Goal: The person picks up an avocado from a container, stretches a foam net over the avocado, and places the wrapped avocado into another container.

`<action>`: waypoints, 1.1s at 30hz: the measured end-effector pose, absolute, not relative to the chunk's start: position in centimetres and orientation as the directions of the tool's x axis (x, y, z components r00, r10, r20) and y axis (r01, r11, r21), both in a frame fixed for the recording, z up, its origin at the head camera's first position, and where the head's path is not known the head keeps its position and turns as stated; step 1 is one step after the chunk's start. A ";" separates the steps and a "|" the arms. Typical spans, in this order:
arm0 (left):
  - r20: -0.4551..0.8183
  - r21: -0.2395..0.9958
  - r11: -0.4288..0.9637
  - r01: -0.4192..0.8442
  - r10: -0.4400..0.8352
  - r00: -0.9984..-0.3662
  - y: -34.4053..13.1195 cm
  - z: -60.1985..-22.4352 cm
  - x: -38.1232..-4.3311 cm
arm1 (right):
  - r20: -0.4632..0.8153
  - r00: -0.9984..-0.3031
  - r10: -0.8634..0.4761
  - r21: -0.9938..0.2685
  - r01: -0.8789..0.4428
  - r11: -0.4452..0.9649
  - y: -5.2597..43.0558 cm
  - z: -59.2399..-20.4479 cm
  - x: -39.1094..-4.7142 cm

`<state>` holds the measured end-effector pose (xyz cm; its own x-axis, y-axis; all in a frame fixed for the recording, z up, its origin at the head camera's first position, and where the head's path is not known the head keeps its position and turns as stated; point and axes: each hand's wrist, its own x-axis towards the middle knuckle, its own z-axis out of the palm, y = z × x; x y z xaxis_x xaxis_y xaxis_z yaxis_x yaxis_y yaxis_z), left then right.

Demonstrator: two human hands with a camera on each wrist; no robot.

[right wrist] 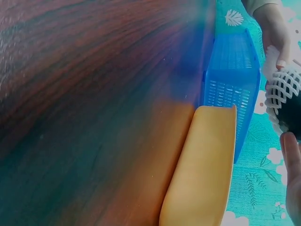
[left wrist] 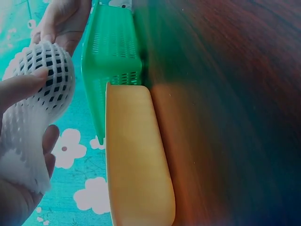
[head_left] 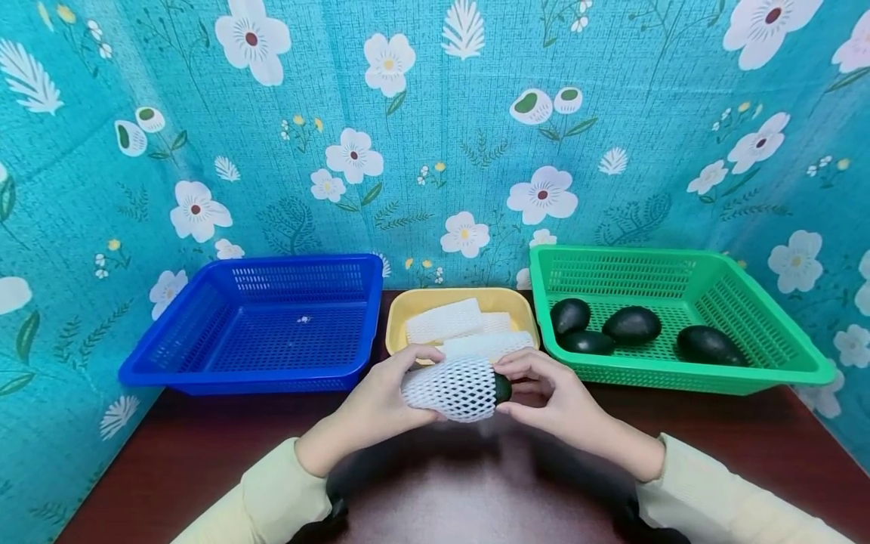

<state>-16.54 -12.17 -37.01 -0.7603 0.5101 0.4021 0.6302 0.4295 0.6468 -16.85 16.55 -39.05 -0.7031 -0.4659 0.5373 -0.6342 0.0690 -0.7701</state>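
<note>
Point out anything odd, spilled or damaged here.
Only a small whitish speck stands out: it shows on the floor of the blue perforated plastic basket, against plain blue, too small to identify. No spill shows, nor any tear in the held white foam-mesh sleeve.

Your forearms (head_left: 272, 487) (both in pale sleeves (head_left: 720, 487)) slant inward toward each other. Your left hand (head_left: 382, 397) grips with its thumb and fingers curved apart, and your right hand (head_left: 563, 397) faces it, bent fingers above the thumb in a pinch.
</note>
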 end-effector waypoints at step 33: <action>0.343 0.750 0.322 0.579 0.558 -0.755 -11.4 -37.4 -16.8 | 0.469 -0.760 -0.451 -0.855 -0.519 -0.014 15.7 -39.0 -16.3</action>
